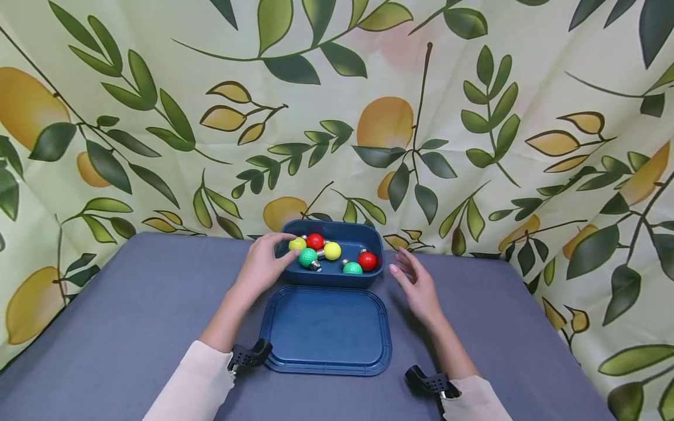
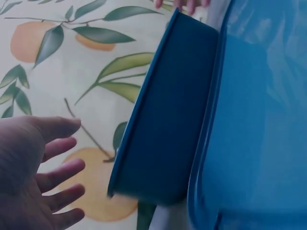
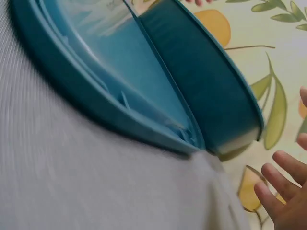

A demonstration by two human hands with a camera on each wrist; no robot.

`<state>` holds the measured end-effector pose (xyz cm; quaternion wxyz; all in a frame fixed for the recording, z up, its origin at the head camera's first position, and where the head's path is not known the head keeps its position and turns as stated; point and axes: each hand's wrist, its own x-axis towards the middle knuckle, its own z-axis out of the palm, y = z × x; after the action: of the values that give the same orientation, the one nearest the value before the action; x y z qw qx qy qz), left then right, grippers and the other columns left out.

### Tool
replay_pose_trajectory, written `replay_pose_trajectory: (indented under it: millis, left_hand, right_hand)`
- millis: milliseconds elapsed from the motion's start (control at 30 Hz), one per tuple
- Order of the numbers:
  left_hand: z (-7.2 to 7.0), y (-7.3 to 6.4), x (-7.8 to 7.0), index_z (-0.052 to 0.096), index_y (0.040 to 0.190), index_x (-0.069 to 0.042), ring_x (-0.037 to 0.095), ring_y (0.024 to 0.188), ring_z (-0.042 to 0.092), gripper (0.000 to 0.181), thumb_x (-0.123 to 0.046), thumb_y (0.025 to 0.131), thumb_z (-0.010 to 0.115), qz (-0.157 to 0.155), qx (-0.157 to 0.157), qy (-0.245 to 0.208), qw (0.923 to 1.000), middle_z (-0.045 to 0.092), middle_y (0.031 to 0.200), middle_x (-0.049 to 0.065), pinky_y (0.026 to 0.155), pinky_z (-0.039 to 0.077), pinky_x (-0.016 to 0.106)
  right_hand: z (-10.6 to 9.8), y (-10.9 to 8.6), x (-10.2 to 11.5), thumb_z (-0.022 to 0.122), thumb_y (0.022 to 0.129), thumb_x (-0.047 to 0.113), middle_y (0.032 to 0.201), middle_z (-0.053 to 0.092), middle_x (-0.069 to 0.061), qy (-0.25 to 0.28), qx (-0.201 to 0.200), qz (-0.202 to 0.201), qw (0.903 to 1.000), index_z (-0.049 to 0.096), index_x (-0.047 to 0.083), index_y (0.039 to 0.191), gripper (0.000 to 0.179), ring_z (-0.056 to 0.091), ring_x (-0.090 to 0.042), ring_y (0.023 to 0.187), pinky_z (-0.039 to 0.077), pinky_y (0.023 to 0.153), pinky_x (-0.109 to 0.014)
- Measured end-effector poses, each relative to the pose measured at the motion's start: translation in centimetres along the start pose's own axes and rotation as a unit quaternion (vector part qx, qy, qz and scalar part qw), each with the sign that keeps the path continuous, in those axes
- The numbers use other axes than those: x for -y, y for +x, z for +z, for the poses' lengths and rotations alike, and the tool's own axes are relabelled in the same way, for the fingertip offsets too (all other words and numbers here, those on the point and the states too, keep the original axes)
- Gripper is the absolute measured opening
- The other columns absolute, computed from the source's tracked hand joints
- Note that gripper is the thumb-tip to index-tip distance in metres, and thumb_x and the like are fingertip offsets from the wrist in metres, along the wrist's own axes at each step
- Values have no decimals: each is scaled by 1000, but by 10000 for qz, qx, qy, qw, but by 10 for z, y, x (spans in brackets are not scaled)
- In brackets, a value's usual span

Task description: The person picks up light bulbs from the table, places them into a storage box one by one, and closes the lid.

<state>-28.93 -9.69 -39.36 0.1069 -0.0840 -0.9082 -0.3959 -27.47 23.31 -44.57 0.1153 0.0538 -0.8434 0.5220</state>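
Observation:
A dark blue box (image 1: 337, 279) holds several small light bulbs: a red bulb (image 1: 315, 241), a yellow bulb (image 1: 332, 251) and a green bulb (image 1: 308, 257) towards the left, another red bulb (image 1: 367, 261) and a green bulb (image 1: 352, 268) at the right. My left hand (image 1: 265, 261) is at the box's left end, thumb and fingers spread, overlapping the rim in the head view. In the left wrist view that left hand (image 2: 43, 177) holds nothing. Just off the box's right end, my right hand (image 1: 418, 286) is raised with loosely bent, empty fingers.
In front of the box lies a flat blue lid (image 1: 326, 330) with a raised rim. Both rest on a grey cloth-covered table (image 1: 174, 304). A leaf-and-fruit patterned curtain (image 1: 326, 117) hangs close behind the box.

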Motion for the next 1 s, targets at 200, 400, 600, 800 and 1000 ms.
replay_pose_trajectory:
  millis: [200,400,600,800,1000]
  left_hand:
    - [-21,-23,15,64,135,-9,37,136,52,43,-26,96,69,55,111,-48,9999,61,140,17,112,41,60]
    - [-36,-51,35,61,138,-13,35,136,53,52,-36,93,73,312,429,86,9986,62,140,12,111,40,62]
    - [-33,-76,59,58,141,-15,36,137,51,62,-44,89,75,522,667,-60,9964,61,142,9,110,39,66]
    - [-22,-91,80,50,148,-14,38,141,47,76,-41,84,81,457,945,-240,9942,56,148,11,112,36,66]
    - [-14,-98,86,41,154,-17,56,146,30,106,-51,67,91,477,1372,-25,9894,48,156,15,111,28,76]
  right_hand:
    - [-19,-13,3,62,101,27,142,61,-16,-495,55,-425,9979,56,12,144,45,61,-34,128,45,109,-55]
    - [-29,-38,-6,68,97,25,142,62,-12,-1069,391,-841,9899,56,13,144,50,61,-31,127,51,102,-55]
    - [-33,-57,-16,74,92,26,146,59,-7,-1512,733,-1061,9801,47,20,151,65,58,-28,131,51,102,-57]
    - [-28,-66,-25,78,86,31,150,56,-5,-1469,1070,-1156,9765,38,27,157,81,51,-27,137,44,107,-61]
    - [-27,-75,-32,86,77,34,152,55,2,-1662,1157,-1406,9691,45,20,154,88,48,-10,136,44,106,-48]
